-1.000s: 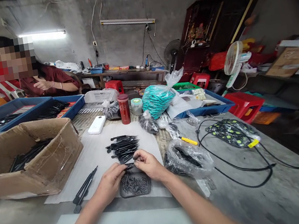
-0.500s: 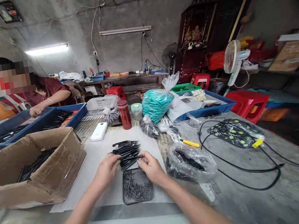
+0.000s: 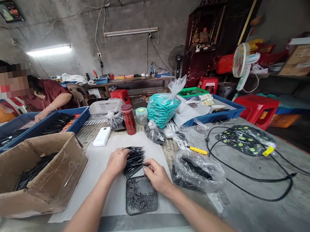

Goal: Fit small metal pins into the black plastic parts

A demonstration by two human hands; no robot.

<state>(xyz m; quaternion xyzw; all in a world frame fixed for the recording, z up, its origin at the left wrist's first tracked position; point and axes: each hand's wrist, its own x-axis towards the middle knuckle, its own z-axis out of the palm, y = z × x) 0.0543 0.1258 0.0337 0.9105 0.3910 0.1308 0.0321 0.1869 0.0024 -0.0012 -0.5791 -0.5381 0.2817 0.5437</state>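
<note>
A pile of slim black pointed sticks (image 3: 135, 159) lies on white sheeting in front of me. My left hand (image 3: 117, 163) reaches onto the far left part of the pile, its fingers bent together over the stick ends; what they grip is hidden. At the pile's near right corner, my right hand (image 3: 157, 176) has thumb and forefinger pinched together, and anything between them is too small to make out. Just below the pile stands a small dark tray (image 3: 128, 207), holding many short grey metal pins (image 3: 140, 195). The right hand is above its right edge.
A cardboard box (image 3: 64, 178) with black sticks stands left. To the right are an open plastic bag (image 3: 216, 169), a yellow-handled tool (image 3: 198, 150) and black cable (image 3: 261, 180). Behind stand a red flask (image 3: 128, 119) and a bag of teal pieces (image 3: 163, 108). A co-worker (image 3: 51, 97) reaches into blue trays.
My left hand has moved away from me and to the right, over the pile's far side. My right hand stays nearly in place, still pinched.
</note>
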